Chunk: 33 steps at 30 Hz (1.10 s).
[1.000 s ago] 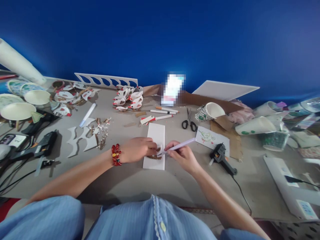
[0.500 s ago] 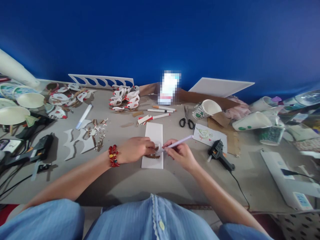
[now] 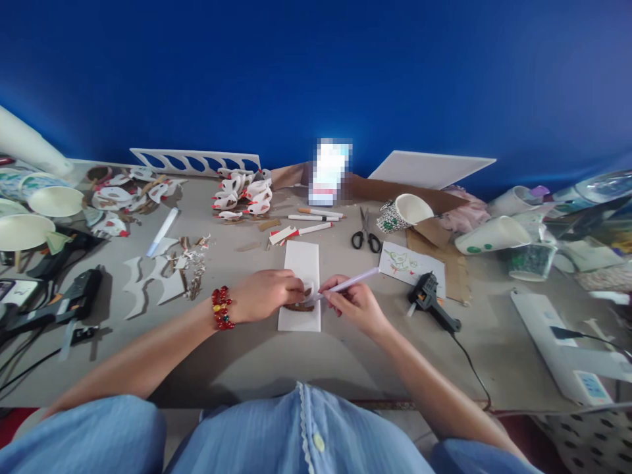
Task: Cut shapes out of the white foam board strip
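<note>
My right hand is closed in a writing grip round a slim pale lilac pen-like tool. Its lower end reaches a small white cutout with a brown curved piece; the exact tip is too small to make out. Pressing that cutout from the left is my left hand, fingers bent together and partly covering it. Beneath both lies a white foam board strip. To the right of my right hand is a paper with a green bird drawing.
Behind the strip lie markers and black scissors. White bird cutouts are heaped at the back left, with scraps nearer. A corded glue gun, a tipped paper cup and a power strip are at right.
Both hands stay at the cutout on the strip. The tool's lower end has shifted slightly down and left along the piece. The whole view has shifted a little.
</note>
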{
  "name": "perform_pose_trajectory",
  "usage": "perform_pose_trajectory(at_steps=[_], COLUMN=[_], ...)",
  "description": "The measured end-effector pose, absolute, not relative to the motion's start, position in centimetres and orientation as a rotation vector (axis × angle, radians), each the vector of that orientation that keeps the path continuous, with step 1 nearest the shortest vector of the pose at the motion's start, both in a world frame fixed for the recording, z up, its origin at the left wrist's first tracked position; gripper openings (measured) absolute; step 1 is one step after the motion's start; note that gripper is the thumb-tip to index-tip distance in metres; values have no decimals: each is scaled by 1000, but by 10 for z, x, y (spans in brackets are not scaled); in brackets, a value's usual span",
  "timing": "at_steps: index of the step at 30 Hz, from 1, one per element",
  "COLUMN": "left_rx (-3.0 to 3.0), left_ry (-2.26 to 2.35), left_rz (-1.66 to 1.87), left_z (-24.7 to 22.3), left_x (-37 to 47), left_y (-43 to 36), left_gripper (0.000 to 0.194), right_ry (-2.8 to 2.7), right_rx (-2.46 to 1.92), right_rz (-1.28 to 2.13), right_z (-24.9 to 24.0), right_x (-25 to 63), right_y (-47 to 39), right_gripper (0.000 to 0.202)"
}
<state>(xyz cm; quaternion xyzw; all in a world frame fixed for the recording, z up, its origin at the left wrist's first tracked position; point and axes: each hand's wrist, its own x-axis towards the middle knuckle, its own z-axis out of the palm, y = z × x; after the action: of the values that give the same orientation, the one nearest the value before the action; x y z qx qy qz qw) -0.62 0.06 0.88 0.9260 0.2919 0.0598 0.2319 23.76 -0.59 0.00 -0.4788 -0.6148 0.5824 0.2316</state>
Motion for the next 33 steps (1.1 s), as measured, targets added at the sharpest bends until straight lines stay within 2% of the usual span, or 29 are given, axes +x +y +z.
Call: perform_pose_trajectory(at_steps=[8,33], left_rx=[2620,2643], left_ry=[748,747], left_rz=[78,85], left_z=[9,7], left_x=[-7,-7], left_y=[2,2], left_gripper=[40,39], right_ry=[-1591,-1481], right_rx=[-1290,-1300], right_rz=[1633,1655], right_z=[-4,-9], right_x=[239,240], right_y=[-7,-11], right_gripper=[26,32])
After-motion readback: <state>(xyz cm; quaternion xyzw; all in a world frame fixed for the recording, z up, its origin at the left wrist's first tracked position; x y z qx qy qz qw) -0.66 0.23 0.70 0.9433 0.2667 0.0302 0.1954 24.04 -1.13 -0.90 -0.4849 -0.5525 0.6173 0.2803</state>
